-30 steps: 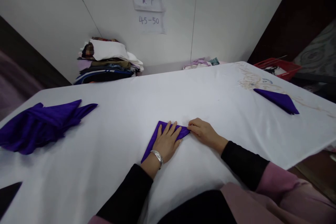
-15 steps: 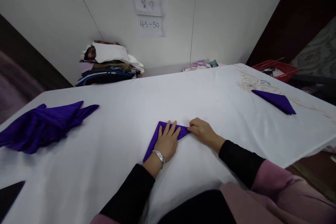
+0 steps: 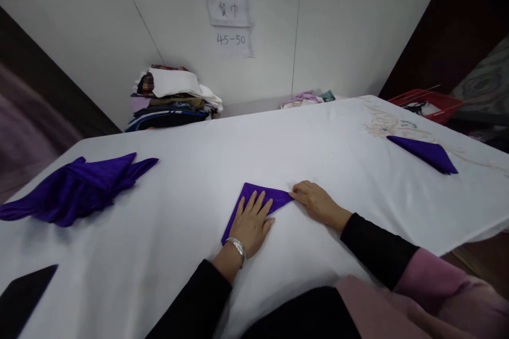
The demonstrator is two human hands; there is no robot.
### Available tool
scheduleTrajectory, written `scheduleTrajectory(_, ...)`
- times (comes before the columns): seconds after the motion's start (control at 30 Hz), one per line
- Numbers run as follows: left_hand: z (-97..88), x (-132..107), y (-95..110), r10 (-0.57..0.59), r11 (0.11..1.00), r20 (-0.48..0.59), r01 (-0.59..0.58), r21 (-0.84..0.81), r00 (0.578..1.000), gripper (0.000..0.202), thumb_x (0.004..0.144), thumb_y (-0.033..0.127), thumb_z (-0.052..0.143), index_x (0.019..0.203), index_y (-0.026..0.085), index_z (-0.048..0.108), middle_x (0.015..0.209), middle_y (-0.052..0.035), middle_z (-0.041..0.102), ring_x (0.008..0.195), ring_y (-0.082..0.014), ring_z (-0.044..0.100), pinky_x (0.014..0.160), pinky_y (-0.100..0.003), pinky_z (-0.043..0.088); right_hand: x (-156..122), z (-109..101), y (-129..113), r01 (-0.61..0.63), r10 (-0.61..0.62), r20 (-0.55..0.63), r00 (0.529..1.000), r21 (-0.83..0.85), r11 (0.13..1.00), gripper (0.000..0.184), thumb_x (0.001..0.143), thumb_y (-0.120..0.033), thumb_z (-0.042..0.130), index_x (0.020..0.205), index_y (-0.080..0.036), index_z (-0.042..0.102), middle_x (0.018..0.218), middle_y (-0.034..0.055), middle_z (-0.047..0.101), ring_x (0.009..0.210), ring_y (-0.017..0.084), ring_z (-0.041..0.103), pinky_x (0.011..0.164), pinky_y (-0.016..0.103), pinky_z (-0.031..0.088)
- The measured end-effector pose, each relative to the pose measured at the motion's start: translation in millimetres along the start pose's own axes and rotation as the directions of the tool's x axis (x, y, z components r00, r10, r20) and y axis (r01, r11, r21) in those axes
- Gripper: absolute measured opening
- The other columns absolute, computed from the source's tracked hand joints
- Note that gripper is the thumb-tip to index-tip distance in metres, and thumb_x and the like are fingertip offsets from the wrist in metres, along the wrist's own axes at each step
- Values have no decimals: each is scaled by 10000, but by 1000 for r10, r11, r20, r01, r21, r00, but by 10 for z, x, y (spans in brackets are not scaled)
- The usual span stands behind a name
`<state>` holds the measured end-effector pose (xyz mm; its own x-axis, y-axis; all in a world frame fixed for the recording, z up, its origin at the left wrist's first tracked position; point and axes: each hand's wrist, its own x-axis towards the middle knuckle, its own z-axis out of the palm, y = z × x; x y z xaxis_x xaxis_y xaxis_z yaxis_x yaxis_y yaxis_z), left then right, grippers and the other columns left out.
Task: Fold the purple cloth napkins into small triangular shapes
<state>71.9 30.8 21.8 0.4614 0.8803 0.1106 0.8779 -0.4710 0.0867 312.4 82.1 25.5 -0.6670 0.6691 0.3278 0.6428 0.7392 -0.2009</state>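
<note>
A purple napkin (image 3: pixel 260 194) folded into a triangle lies on the white tablecloth (image 3: pixel 207 159) in front of me. My left hand (image 3: pixel 251 222), with a silver bracelet on the wrist, lies flat on the napkin with fingers spread. My right hand (image 3: pixel 318 203) has its fingers curled together, pinching the napkin's right corner.
A heap of loose purple napkins (image 3: pixel 75 188) sits at the left. One folded purple napkin (image 3: pixel 425 152) lies at the far right. A stack of folded clothes (image 3: pixel 170 98) rests against the wall, a red basket (image 3: pixel 427 103) beyond the table's right end, a dark object (image 3: pixel 22 299) at bottom left.
My left hand has slid a little toward me on the napkin, baring more of its upper part. My right hand stays at the right corner. The view has shifted slightly.
</note>
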Motion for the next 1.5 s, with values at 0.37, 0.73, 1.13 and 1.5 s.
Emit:
scheduleTrajectory(0.37,28,-1,-8,9,1000,6,-9,2,1000,488,906,459,348,1368,300,346,1473,-65,283,1358,-281,186,1059,-535,186,-161,-105,-334,-94,145,-216,966,229,969,436,920,-237,382,1355,-198,382,1372,108,427,1316,216,299,1040,462,335)
scheduleTrajectory(0.73,67,-20,-44,43,999,28,-43,1,999,537,853,331,446,1377,275,337,1435,-65,361,1351,-285,202,1080,-531,137,416,210,-706,-78,13,232,973,273,959,763,870,-601,347,1430,-101,205,1484,162,179,1372,265,98,1105,475,139)
scheduleTrajectory(1.13,21,-155,-64,-32,999,-28,33,19,999,578,888,477,352,1379,172,330,1457,-93,310,1357,-285,187,1068,-551,159,266,262,-481,-63,47,205,978,74,995,773,863,-627,318,1427,-108,218,1481,163,193,1367,261,138,1090,466,178)
scheduleTrajectory(1.5,-31,-806,-120,-289,955,12,287,69,957,731,866,598,294,1412,116,235,1462,-151,276,1355,-270,201,1074,-512,165,210,382,-418,-24,15,157,987,54,998,751,863,-620,321,1437,-151,200,1482,153,205,1363,271,155,1065,495,220)
